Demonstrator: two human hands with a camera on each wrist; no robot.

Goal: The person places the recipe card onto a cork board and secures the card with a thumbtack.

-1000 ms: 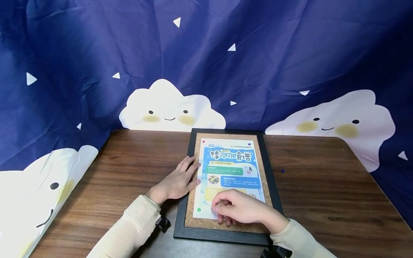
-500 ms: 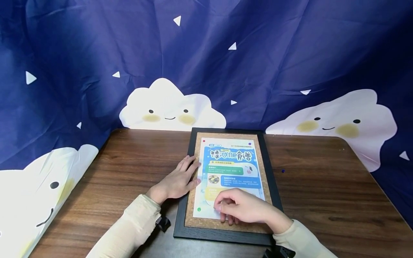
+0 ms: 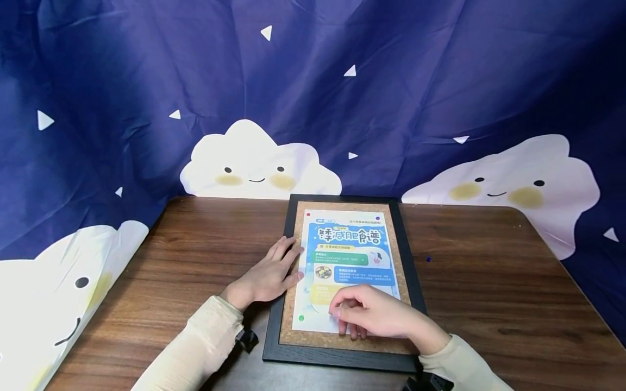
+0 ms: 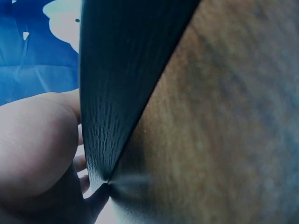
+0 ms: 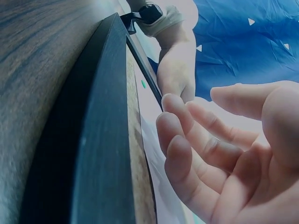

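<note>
A cork board in a black frame (image 3: 273, 335) lies on the table with a printed poster (image 3: 349, 276) on it. Pins mark three poster corners: red (image 3: 308, 214) at top left, purple (image 3: 378, 218) at top right, green (image 3: 301, 318) at bottom left. The bottom right corner is behind my right hand (image 3: 376, 314). That hand hovers over or touches the poster's lower part; its fingers are loosely curved, and the right wrist view shows nothing between thumb and fingers. My left hand (image 3: 266, 277) rests spread across the frame's left side, fingertips reaching the cork.
A small dark blue pin (image 3: 429, 259) lies on the brown wooden table (image 3: 494, 282), right of the frame. Behind the table hangs a navy cloth (image 3: 313, 70) printed with white clouds. Wrist-worn cameras (image 3: 246, 339) sit under both sleeves.
My right hand has slid slightly to the right over the lower part of the poster. The left hand, the board and the pins look unmoved.
</note>
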